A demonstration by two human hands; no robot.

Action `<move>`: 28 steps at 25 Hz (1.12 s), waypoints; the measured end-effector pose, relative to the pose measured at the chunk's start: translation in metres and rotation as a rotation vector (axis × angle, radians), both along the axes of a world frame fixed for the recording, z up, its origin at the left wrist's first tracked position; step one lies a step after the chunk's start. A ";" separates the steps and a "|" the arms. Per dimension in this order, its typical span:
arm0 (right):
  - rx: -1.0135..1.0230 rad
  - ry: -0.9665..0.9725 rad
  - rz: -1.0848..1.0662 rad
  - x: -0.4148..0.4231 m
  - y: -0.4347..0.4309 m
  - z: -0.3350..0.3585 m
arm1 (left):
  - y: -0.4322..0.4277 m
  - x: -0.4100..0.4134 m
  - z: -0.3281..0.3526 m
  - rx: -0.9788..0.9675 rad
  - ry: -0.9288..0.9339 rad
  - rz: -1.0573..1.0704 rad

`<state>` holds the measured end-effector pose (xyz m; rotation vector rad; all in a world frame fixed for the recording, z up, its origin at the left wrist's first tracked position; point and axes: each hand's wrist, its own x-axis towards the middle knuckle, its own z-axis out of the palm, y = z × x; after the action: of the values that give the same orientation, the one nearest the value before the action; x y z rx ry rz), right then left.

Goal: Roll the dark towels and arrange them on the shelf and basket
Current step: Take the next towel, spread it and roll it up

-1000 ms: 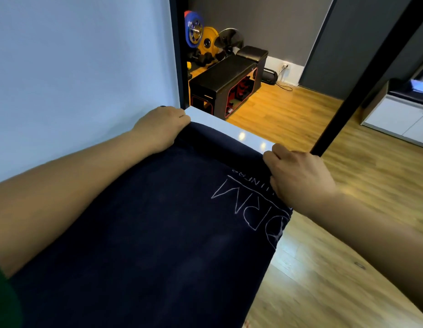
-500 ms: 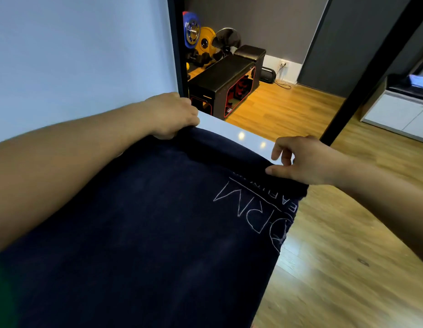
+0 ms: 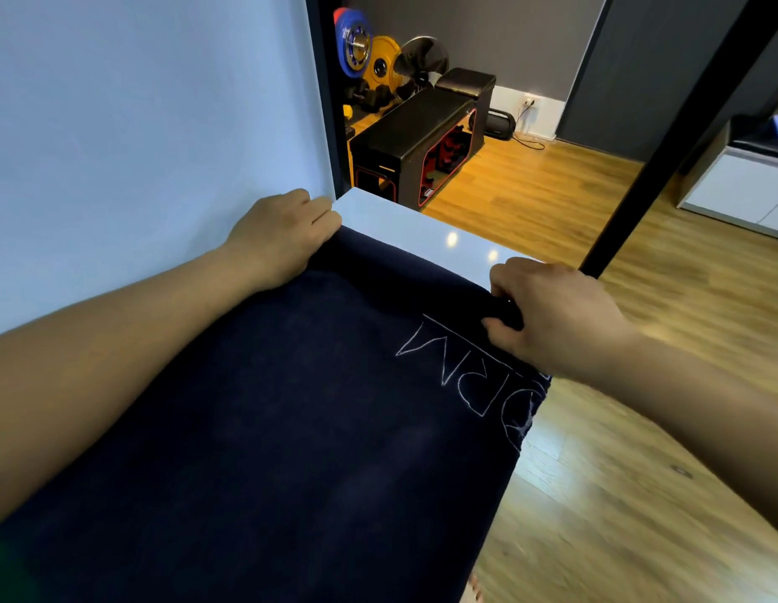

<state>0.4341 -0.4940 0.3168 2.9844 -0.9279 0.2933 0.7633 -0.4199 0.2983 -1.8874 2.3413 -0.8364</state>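
By the wall, the left hand (image 3: 278, 237) curls its fingers over the far edge of the towel (image 3: 291, 428), probably to keep the first turn of the roll even across the width. The towel is dark navy with pale outlined letters near its right side. It lies flat along the white desk (image 3: 422, 228), covering all but the far end. At the desk's right edge, the right hand (image 3: 556, 315) pinches the thin roll.

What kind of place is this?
Probably a home gym or small fitness studio: coloured weight plates stand by the far wall, a black padded bench sits in front of them, and a dark logo towel lies on a white counter.
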 end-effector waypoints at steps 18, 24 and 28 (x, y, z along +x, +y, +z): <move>0.469 0.156 -0.057 -0.003 0.011 0.010 | -0.009 -0.006 0.046 0.733 0.280 0.226; 0.378 0.142 -0.137 0.000 -0.021 0.011 | -0.034 -0.009 0.033 0.489 0.285 0.157; 0.246 0.113 -0.197 0.003 -0.051 0.013 | -0.057 -0.024 0.025 0.275 0.287 0.224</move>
<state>0.4370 -0.5445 0.3299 3.0473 -1.3202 0.0081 0.7394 -0.4769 0.3237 -2.2054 2.1825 -0.2225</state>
